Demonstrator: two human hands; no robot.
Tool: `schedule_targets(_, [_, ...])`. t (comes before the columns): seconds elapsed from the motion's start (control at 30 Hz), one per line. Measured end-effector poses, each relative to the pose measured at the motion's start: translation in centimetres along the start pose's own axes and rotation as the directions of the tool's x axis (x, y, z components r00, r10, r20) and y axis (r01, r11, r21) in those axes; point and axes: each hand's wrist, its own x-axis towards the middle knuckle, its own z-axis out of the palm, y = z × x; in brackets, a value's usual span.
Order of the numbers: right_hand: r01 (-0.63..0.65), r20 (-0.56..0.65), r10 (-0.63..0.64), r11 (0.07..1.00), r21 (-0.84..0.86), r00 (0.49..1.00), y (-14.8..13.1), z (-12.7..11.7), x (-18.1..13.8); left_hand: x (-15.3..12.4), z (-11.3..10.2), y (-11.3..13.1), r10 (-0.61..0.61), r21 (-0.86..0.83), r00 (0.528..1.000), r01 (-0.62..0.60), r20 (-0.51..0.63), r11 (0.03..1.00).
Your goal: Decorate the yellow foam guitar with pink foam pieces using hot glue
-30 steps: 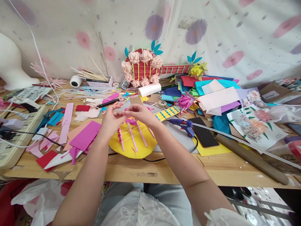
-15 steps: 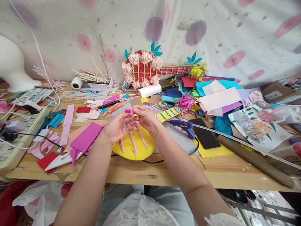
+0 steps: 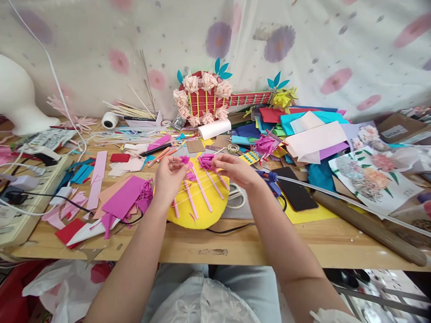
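A yellow guitar-shaped cutout (image 3: 208,217) lies flat in front of me, with pink strips and thin pale strings across its body. My left hand (image 3: 169,178) is over its left side, thumb and fingers pinched on a small magenta paper piece (image 3: 191,175). Beside those fingertips is a magenta paper tuft (image 3: 184,159). From the right, my right hand (image 3: 236,170) has its fingertips closed at the edge of a crinkled magenta paper flower (image 3: 205,161) over the upper body. Part of the guitar's neck (image 3: 250,157) is hidden by this hand.
A blue glue gun (image 3: 271,177) and a black phone (image 3: 295,189) lie to the right. Magenta paper sheets (image 3: 122,196) and a power strip (image 3: 41,198) are left. Behind stands a red guitar (image 3: 205,102) with pale paper roses. A wooden stick (image 3: 368,228) lies at front right.
My hands were close together over the guitar's upper body and have moved apart, left hand leftward, right hand rightward. The magenta flower between them has come into view.
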Motion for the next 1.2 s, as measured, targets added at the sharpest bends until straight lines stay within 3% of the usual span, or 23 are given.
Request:
schedule_targets(0.07, [-0.061,0.039,0.072,0.973,-0.222,0.997,-0.5,-2.7,-2.5,0.2,0.0,-0.5,0.069,0.071,0.998,-0.068,-0.009,0.995])
schedule_targets(0.17, [-0.210,0.061,0.275,0.841,-0.498,0.960,-0.8,-6.7,-6.7,0.7,-0.1,-0.9,0.095,0.105,0.995,-0.096,0.021,0.990])
schedule_targets(0.2, [-0.271,0.022,0.340,0.784,-0.558,0.940,-0.7,-7.8,-8.0,0.8,-0.3,-0.8,0.104,0.117,0.994,-0.107,0.026,0.987])
schedule_targets(0.27, [-0.423,-0.180,0.411,0.637,-0.645,0.894,-0.2,-9.8,-9.9,1.2,-0.8,-0.5,0.123,0.161,0.992,-0.124,0.016,0.979])
schedule_targets(0.37, [-0.587,-0.492,0.320,0.463,-0.665,0.810,1.3,-11.7,-10.8,1.4,-1.4,0.1,0.134,0.224,0.991,-0.126,-0.021,0.966])
schedule_targets(0.43, [-0.564,-0.568,0.136,0.439,-0.700,0.812,2.4,-12.2,-10.2,1.4,-1.5,0.4,0.126,0.230,0.991,-0.114,-0.038,0.966])
schedule_targets(0.5, [-0.485,-0.559,-0.042,0.446,-0.752,0.828,3.2,-12.0,-9.0,1.1,-1.4,0.5,0.127,0.216,0.991,-0.116,-0.039,0.970])
schedule_targets(0.57, [-0.443,-0.551,-0.114,0.471,-0.763,0.827,3.9,-11.6,-7.9,0.9,-1.3,0.3,0.124,0.202,0.992,-0.117,-0.025,0.972])
schedule_targets(0.77, [-0.407,-0.529,0.108,0.770,-0.490,0.842,4.0,-12.1,-8.2,0.8,-1.8,-0.5,0.095,0.266,0.995,-0.089,-0.011,0.960])
schedule_targets(0.83, [-0.342,-0.421,0.160,0.849,-0.403,0.893,3.1,-12.6,-8.8,0.8,-1.9,-0.7,0.081,0.265,0.997,-0.075,-0.011,0.961])
schedule_targets(0.9, [-0.212,-0.254,0.129,0.918,-0.336,0.959,1.7,-12.5,-8.8,1.0,-1.9,-0.8,0.064,0.247,0.998,-0.060,-0.008,0.967])
schedule_targets(1.03, [-0.015,-0.103,-0.017,0.954,-0.301,0.995,-0.8,-9.2,-6.5,1.3,-1.4,-1.1,0.052,0.185,0.999,-0.053,0.008,0.981])
schedule_targets(1.2, [-0.005,-0.084,-0.023,0.949,-0.316,0.996,-1.1,-3.5,-2.1,1.7,-1.1,-1.0,0.046,0.172,0.999,-0.045,-0.003,0.984])
